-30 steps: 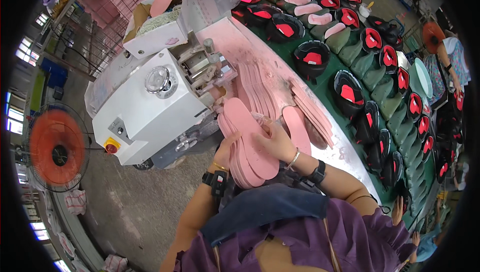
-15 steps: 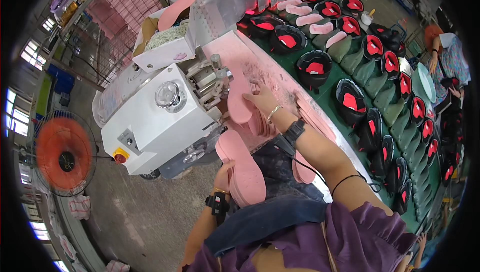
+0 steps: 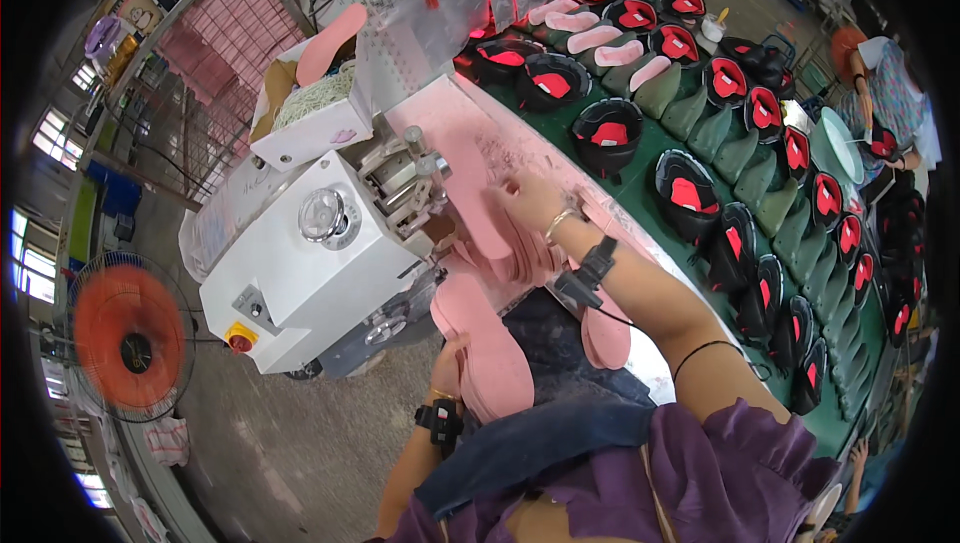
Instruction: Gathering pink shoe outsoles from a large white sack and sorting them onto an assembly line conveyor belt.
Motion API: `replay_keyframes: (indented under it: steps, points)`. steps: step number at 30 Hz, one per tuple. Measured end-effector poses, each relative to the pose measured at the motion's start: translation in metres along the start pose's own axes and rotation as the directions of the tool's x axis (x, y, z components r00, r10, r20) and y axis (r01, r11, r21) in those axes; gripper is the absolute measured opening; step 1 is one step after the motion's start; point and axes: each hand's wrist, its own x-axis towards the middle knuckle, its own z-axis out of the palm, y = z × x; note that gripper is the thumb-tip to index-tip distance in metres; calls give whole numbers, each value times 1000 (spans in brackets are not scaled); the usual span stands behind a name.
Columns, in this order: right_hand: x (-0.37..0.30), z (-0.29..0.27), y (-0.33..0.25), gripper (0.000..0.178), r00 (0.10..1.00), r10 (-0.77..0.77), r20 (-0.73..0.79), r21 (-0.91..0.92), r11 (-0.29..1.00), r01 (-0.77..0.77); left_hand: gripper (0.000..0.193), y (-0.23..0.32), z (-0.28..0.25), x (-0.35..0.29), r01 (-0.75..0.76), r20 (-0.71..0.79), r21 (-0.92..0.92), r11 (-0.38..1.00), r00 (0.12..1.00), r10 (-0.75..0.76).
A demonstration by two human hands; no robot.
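Note:
My left hand (image 3: 449,367) is closed round the edge of a stack of pink insoles (image 3: 487,353), held in front of my waist. Farther forward, a single pink insole (image 3: 475,195) lies beside the rollers of a white machine (image 3: 318,253), over more stacked insoles (image 3: 530,248). Just right of that insole is my right hand (image 3: 537,203), its fingers curled in. Whatever those fingers may hold is hidden, and I cannot tell whether they touch the insole. Another small pile of insoles (image 3: 606,338) sits below my right forearm.
Black shoe uppers with red labels (image 3: 607,133) and green shaped pieces (image 3: 745,173) line the green table at right. A box of string (image 3: 315,108) rests atop the machine. An orange fan (image 3: 130,338) stands at left. At far right, a person (image 3: 890,93) handles a shoe upper.
My right hand has come off the insole at the machine and curled up to its right. The left hand keeps its stack. The whole view has shifted slightly.

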Motion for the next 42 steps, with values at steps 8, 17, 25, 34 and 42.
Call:
replay_keyframes:
  steps: [8, 17, 25, 34, 42]
  points:
    - [77, 75, -16, 39, 977, 188, -102, 214, 963, -163, 20, 9, 6, -16, -117, -115, 208, 971, 983, 143]
    - [92, -45, 112, 25, 696, 19, -718, 200, 963, 179, 40, 13, 36, 6, -43, -28, 188, 981, 998, 50]
    - [88, -233, 196, 42, 627, 553, -548, 457, 826, -329, 43, 6, 13, 8, -27, -153, 179, 984, 987, 55]
    - [131, -176, 191, 37, 780, 20, -625, 165, 981, 106, 42, 5, 17, -3, 8, -150, 165, 986, 989, 17]
    - [-164, -9, -1, 41, 825, -555, 103, 126, 830, 543, 31, 3, 5, 2, -85, -22, 627, 774, 992, 127]
